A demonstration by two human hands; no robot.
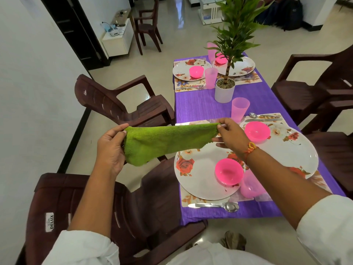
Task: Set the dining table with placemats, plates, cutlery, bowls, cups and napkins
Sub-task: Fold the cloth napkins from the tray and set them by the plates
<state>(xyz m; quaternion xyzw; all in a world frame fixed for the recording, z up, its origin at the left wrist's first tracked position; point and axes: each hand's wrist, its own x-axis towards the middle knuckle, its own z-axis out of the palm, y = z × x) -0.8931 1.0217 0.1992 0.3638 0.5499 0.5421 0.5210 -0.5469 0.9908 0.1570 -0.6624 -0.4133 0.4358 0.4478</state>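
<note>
Pinching green napkin [168, 142]: left hand [111, 148], right hand [232, 136]; chair label [50, 221]: DELUX.

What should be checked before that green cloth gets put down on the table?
1. Grip on napkin by left hand and right hand: ok.
2. Folded neatly: not ok, it hangs loose.
3. Near plate carries bowl: ok.
4. Its knife and spoon laid beside it: ok.
5. Its cup upright: cannot tell, partly hidden.
</note>
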